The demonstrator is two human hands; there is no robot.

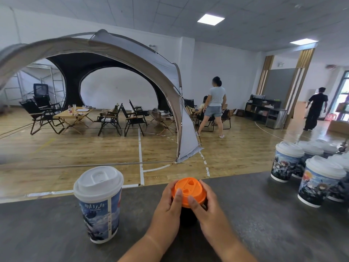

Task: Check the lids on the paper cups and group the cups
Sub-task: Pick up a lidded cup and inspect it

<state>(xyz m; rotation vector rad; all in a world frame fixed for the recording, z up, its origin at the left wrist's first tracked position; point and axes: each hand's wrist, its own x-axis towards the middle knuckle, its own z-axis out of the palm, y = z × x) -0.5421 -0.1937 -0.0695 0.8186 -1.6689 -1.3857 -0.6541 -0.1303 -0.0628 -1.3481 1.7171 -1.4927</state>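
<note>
While the left hand (pixel 167 207) and right hand (pixel 205 207) are both gripping the orange lid (pixel 188 190) on the dark cup (pixel 188 217), sitting mid tabletop (pixel 264 233), the thumbs are pressing down on top. Paper's probably light and crushing easily, so I'm thinking holding near the stiff rim is beating squeezing the wall.

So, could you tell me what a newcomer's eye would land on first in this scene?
The orange-lidded cup at centre front, gripped by the left hand and right hand with thumbs on its lid. Next, the tall white-lidded cup standing alone to its left, and the cluster of white-lidded cups at far right. Behind, a large grey tent spans the room's left.
</note>
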